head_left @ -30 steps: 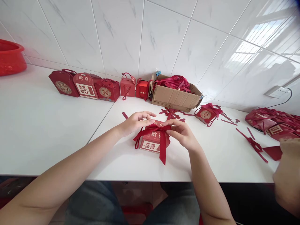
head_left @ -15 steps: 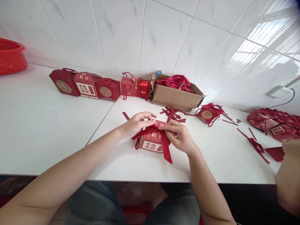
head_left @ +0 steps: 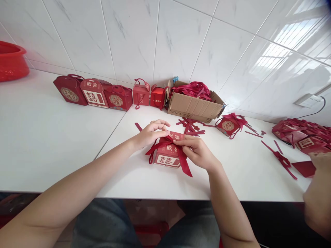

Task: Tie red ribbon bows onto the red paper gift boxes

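A small red gift box (head_left: 165, 160) with white and gold characters lies on the table in front of me. Across its top runs a dark red ribbon (head_left: 184, 165), knotted near the middle, with one tail down the front and another out to the left. My left hand (head_left: 152, 134) is closed at the knot's upper left, thumb and finger pinching the ribbon. From the other side, my right hand (head_left: 195, 148) pinches the ribbon at the knot, its lower fingers curled. A twisted red cord (head_left: 151, 157) hangs at the box's left side.
Several red boxes (head_left: 93, 96) stand along the tiled wall, beside a cardboard carton (head_left: 195, 106) of ribbons. Ribbon scraps (head_left: 192, 128) and a bowed box (head_left: 228, 126) lie behind my hands. At right are piled boxes (head_left: 297, 132) and another person's hand (head_left: 320, 168).
My hands stay at the knot with only small finger movements. The ribbon's front tail has swung slightly right.
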Available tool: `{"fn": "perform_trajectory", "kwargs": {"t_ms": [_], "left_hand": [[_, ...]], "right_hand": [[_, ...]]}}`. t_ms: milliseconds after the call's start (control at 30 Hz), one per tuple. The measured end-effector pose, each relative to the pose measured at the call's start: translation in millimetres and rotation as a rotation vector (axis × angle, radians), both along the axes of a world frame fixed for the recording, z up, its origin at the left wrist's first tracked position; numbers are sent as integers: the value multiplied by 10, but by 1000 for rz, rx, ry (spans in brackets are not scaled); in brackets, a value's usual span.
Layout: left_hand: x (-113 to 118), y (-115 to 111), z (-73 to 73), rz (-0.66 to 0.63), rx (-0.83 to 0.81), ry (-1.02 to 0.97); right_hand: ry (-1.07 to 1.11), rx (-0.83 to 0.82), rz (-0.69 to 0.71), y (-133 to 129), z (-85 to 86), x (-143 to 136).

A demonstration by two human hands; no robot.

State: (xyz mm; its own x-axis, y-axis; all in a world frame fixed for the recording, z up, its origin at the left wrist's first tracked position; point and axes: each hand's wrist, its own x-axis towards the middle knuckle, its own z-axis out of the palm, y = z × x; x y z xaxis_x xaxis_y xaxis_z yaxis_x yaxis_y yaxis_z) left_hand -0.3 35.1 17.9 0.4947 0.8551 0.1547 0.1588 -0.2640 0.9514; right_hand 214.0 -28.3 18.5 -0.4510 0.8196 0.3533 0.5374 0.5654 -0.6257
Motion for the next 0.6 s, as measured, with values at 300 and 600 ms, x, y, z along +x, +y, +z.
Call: {"fn": "perform_trajectory", "kwargs": {"t_ms": [300,600], "left_hand": [[9,13,10,-22,-47,-17],[48,34,-67,-61,-183,-177]], "right_hand": [[160,-76,14,70,-43,39],[368,-146,-67,92,-72,10]]}}
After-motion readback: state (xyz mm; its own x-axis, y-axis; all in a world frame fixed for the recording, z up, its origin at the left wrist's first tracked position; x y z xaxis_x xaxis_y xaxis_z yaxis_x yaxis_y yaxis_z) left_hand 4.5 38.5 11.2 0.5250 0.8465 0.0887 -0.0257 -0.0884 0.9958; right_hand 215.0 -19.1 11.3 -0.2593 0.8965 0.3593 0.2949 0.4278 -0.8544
